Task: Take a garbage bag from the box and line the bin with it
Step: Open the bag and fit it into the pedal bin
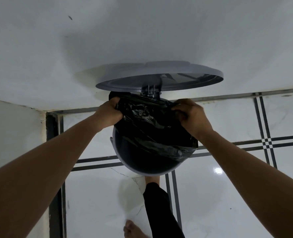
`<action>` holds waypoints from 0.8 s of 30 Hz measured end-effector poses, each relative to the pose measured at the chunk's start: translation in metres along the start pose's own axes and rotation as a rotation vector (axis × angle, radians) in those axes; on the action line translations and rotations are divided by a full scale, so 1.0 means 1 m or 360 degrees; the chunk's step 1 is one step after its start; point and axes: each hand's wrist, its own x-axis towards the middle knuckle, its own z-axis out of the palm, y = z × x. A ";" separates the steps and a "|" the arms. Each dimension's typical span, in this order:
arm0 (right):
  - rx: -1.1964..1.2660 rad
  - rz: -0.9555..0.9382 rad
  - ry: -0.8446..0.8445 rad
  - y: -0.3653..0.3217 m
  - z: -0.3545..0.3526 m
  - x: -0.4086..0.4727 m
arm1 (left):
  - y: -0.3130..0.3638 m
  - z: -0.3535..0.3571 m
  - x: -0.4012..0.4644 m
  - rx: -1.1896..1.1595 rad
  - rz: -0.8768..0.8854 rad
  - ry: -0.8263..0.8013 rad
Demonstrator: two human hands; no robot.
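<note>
I've got my left hand (110, 109) and right hand (192, 114) both clenched on the garbage bag (152, 127), stretching its mouth over the bin (149, 169) rim so it stays put.

Single head-worn view, wide-angle, looking forward and steeply down from standing height. The bin (147, 162) sits near frame centre, seen from above, its raised lid (159, 76) toward the wall (142, 31) that fills the upper half. The tiled floor (228, 186) fills the lower half. Both forearms enter from the bottom corners and converge on the bin. Straight floor lines bow outward toward the edges. No second view shares the scene.
</note>
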 end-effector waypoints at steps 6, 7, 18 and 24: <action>0.0015 0.0205 0.0064 0.012 -0.011 0.022 | -0.012 -0.007 0.020 0.0143 0.0047 0.0043; 0.0013 0.0267 -0.0047 0.010 -0.012 0.028 | -0.014 -0.009 0.021 0.0165 0.0054 0.0037; 0.1105 0.1431 -0.0528 0.020 -0.017 0.021 | -0.063 0.010 -0.005 -0.0105 0.0031 0.0284; 0.1392 0.1667 -0.0340 0.039 -0.006 -0.027 | -0.075 0.024 -0.026 -0.0663 0.0010 0.0422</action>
